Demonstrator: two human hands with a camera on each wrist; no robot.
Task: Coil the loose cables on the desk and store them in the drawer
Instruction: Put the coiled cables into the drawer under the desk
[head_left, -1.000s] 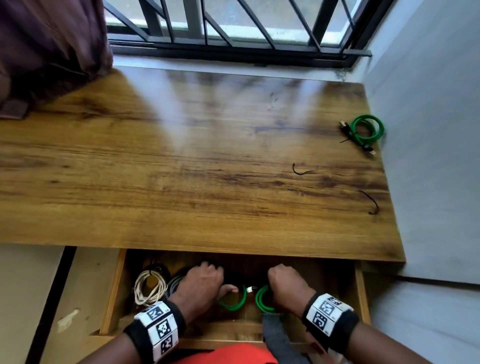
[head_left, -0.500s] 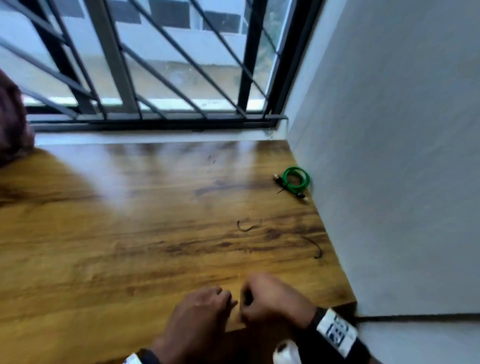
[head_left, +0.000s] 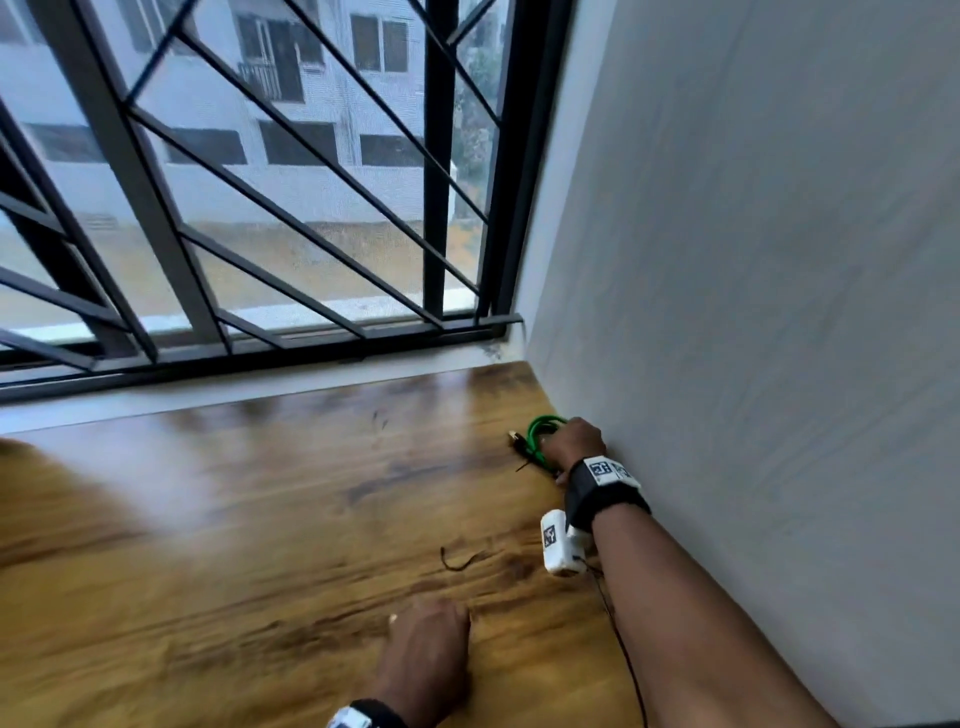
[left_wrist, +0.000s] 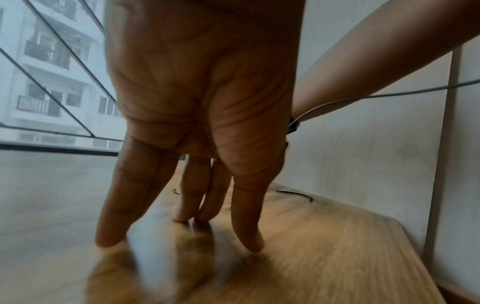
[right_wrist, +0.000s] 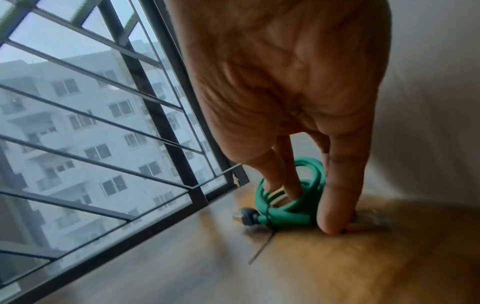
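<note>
your right hand (head_left: 574, 441) pinches the green cable (right_wrist: 291, 197) at the frame's right; left hand (head_left: 431, 644) spread flat. a loose pinch could let the coil spring open.

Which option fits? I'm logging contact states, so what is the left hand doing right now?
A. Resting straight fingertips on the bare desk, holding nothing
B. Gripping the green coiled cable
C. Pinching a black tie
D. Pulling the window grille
A: the left wrist view shows the left hand with straight fingers touching the desk, while the right hand is on the green coiled cable.
</note>
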